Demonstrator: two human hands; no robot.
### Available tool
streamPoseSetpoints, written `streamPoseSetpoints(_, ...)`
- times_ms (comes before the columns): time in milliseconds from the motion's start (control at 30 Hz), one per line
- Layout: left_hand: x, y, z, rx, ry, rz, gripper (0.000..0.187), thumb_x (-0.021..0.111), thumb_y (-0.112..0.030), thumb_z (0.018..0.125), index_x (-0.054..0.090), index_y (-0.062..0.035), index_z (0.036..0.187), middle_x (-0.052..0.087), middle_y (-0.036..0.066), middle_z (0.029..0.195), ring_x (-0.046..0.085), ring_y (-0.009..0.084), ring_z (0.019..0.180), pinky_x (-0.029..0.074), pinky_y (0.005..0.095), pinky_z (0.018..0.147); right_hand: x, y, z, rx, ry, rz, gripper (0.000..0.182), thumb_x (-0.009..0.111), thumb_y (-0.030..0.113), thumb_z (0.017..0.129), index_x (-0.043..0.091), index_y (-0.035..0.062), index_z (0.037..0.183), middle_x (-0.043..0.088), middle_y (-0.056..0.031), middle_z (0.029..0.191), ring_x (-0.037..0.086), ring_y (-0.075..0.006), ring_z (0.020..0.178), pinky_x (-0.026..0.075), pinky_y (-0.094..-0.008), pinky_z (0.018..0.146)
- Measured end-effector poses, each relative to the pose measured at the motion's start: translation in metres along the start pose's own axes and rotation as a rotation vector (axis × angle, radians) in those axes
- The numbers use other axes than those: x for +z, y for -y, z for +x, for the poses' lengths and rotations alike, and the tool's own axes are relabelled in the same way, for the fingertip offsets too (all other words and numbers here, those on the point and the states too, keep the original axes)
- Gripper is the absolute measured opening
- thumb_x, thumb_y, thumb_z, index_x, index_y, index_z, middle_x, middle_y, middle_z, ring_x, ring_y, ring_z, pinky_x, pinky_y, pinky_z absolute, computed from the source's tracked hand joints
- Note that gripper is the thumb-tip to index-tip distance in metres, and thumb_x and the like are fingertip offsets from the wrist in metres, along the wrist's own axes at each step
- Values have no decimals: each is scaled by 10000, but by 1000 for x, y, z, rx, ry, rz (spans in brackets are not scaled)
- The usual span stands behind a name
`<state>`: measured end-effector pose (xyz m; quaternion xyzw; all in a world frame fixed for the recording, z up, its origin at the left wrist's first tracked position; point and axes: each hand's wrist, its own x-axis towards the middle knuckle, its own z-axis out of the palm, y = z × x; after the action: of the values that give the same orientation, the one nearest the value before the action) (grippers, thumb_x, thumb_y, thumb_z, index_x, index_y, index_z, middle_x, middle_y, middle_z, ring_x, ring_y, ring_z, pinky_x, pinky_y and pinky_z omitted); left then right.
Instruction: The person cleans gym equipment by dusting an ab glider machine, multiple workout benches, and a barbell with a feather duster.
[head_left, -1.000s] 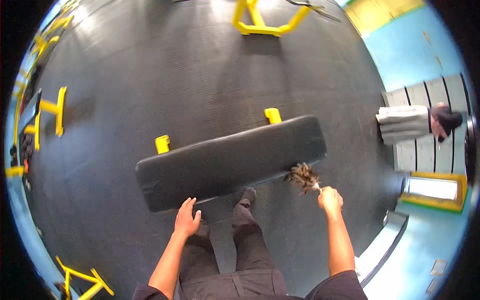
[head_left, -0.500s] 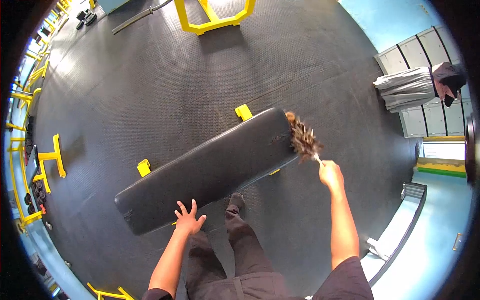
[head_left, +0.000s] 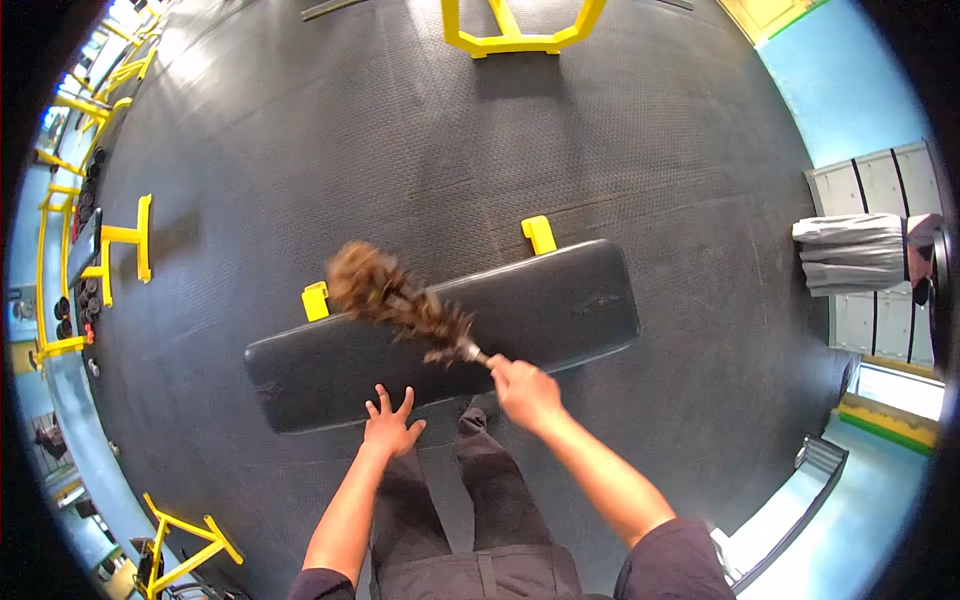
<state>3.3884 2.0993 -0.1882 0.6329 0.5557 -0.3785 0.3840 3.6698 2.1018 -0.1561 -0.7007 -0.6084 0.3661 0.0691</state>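
A long black padded bench (head_left: 540,310) with yellow feet lies across the floor in front of my legs. My right hand (head_left: 526,392) is closed round the handle of a brown feather duster (head_left: 405,305). The duster's feathers overlap the middle of the bench pad, and their tip reaches past its far edge, slightly blurred by motion. At the near edge of the pad, left of centre, my left hand (head_left: 392,424) has its fingers spread, fingertips overlapping the pad, and holds nothing.
Beyond the bench a yellow frame (head_left: 510,43) stands on the black rubber floor. More yellow gym equipment (head_left: 125,240) and dumbbells line the left side. On the right are grey lockers (head_left: 850,185) with hanging clothes (head_left: 850,255), and a white bench (head_left: 780,510) with a black edge.
My right hand has swung the feather duster leftward from the bench's right end to over its middle. My left hand stays spread at the near edge. The view has shifted a little.
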Motion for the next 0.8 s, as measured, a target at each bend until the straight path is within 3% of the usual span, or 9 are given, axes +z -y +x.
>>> streamPoseSetpoints(33,1,3,-1,-12,0,-6,802,487,-581,940,76,-326,1579,-66,279,1603,143,597,1409,366,572,1092,12,7,-8,20,70,-7,208,458,324,999,559,200,1132,644,-151,857,661,-406,796,525,-539,670)
streamPoseSetpoints(100,2,6,1,2,-11,-26,813,514,-575,928,77,-347,1575,-67,266,1606,128,576,1420,345,556,1112,30,0,-22,52,3,73,227,440,330,1006,555,213,1163,651,-132,913,657,-406,821,522,-541,682)
streamPoseSetpoints(167,2,4,-2,1,-8,-18,814,515,-569,930,73,-343,1576,-61,266,1607,145,574,1418,354,555,1107,34,-28,-36,215,-29,67,251,413,324,1015,556,203,1181,653,-124,961,653,-396,883,516,-541,730)
streamPoseSetpoints(233,4,1,0,18,-53,31,812,524,-552,932,89,-320,1578,-44,277,1606,179,582,1410,379,563,1085,38,-82,-53,298,-209,60,278,403,309,1018,557,169,1204,654,-157,988,638,-401,949,505,-532,777)
streamPoseSetpoints(367,-1,-2,-1,10,-28,68,827,535,-546,929,76,-318,1578,-53,277,1605,180,581,1410,381,559,1087,27,-169,-105,661,-478,48,297,418,252,1020,582,90,1208,664,-207,1076,620,-420,1009,485,-513,819)
streamPoseSetpoints(467,-2,-3,0,20,16,86,845,521,-565,932,39,-312,1579,-98,299,1589,153,594,1405,372,554,1097,25,-202,-140,763,-722,9,346,440,230,1020,592,30,1259,658,-217,1172,625,-400,1076,489,-461,883)
streamPoseSetpoints(633,3,-3,4,20,59,116,902,553,-551,914,-2,-297,1578,-98,311,1584,178,619,1383,398,554,1078,76,-179,-187,846,-774,226,360,477,245,1012,604,0,1242,655,-230,1182,631,-395,1084,491,-449,894)
streamPoseSetpoints(767,12,2,4,72,17,166,950,572,-570,897,-32,-292,1575,-103,313,1580,197,595,1387,377,555,1096,187,-124,-216,768,-926,237,321,463,221,1013,614,-4,1184,665,-235,1111,639,-417,1028,500,-453,850)
streamPoseSetpoints(800,14,3,2,86,-13,168,960,580,-566,891,-34,-291,1575,-93,315,1581,216,591,1383,381,552,1094,199,-95,-223,841,-896,318,325,462,238,1018,618,4,1180,676,-224,1089,649,-396,1021,500,-435,859)
